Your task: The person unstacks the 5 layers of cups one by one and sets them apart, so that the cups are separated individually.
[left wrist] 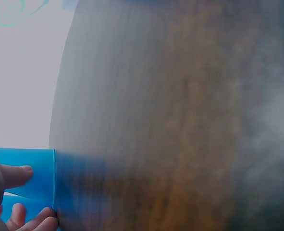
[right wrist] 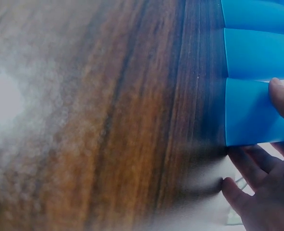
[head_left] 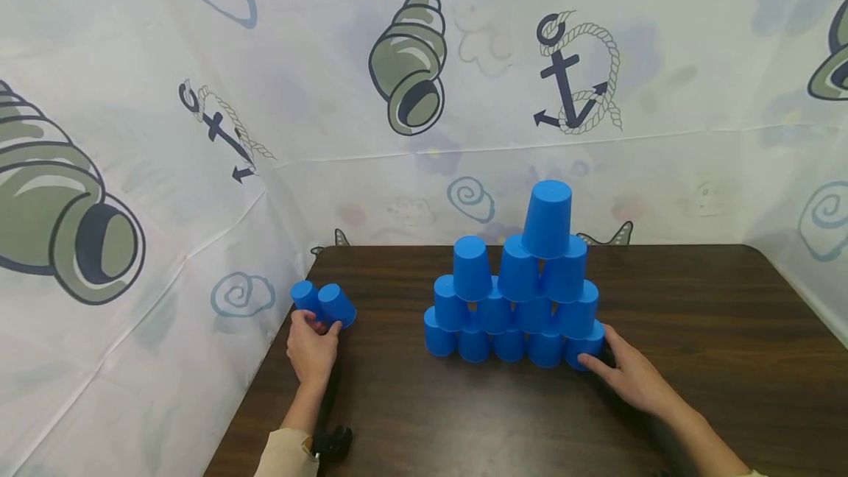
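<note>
Upside-down blue cups form a stepped wall (head_left: 495, 308) right of centre in the head view. Its lower rows hold several cups, three stand above, and a single cup (head_left: 548, 219) tops the right part. My right hand (head_left: 632, 377) grips the bottom row's right-end cup (right wrist: 254, 115), thumb on its front and fingers round its outer side. At the table's left edge, my left hand (head_left: 313, 352) holds two more upturned cups side by side. Its thumb lies against the right cup (head_left: 336, 305) and its fingers are by the left cup (head_left: 305, 295).
Dark wood-grain table (head_left: 397, 411) runs under everything. Pale cloth with shells and anchors (head_left: 318, 79) hangs behind and along the left side. A dark band with a small device (head_left: 333, 442) sits at the left wrist.
</note>
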{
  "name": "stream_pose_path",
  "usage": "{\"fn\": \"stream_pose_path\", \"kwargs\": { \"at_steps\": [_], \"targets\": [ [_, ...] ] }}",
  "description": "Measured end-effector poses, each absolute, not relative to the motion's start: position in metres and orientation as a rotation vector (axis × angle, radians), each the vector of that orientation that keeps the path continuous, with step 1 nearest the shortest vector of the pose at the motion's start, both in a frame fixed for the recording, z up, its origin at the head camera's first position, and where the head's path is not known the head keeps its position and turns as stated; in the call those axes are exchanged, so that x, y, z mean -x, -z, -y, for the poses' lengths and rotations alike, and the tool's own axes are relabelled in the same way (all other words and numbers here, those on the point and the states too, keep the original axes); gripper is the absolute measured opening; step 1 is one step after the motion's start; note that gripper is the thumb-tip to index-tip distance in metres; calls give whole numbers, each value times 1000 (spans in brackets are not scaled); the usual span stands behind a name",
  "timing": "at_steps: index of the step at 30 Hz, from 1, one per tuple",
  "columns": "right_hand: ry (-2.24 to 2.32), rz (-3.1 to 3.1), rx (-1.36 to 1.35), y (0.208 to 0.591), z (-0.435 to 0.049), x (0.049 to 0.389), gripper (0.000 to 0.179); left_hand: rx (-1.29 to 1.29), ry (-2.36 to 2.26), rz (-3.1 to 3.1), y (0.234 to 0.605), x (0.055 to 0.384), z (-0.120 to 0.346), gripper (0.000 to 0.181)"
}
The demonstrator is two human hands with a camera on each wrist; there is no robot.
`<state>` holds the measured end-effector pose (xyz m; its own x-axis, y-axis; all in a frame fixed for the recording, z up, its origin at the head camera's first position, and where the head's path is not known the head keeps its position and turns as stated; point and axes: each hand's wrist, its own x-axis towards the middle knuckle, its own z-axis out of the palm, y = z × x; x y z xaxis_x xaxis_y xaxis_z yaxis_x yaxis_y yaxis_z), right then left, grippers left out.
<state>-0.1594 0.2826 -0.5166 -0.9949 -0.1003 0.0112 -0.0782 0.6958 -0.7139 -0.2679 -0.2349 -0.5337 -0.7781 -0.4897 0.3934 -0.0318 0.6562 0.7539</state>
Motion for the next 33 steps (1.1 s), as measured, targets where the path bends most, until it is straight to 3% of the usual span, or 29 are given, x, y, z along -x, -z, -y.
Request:
{"fn": "stream_pose_path", "kwargs": {
  "at_steps": [8,12,17,20,24,33],
  "targets": [
    [1186,-2880,149,518,-283,161,77,-337,941,2120,515,266,219,28],
    [1187,-2880,150,518,-283,161,77,-157,947,1963,476,262,192,21],
    [1199,-2872,161,516,-283,162,77,310,1080,1788,406,248,141,15],
    [1200,-2870,161,515,-283,163,77,599,1139,1792,368,235,108,22],
    [1196,-2873,158,514,-283,162,77,904,1148,1916,333,224,68,45],
    [1189,-2874,152,516,-282,161,77,1200,1016,2099,311,225,-4,68]
  ]
}}
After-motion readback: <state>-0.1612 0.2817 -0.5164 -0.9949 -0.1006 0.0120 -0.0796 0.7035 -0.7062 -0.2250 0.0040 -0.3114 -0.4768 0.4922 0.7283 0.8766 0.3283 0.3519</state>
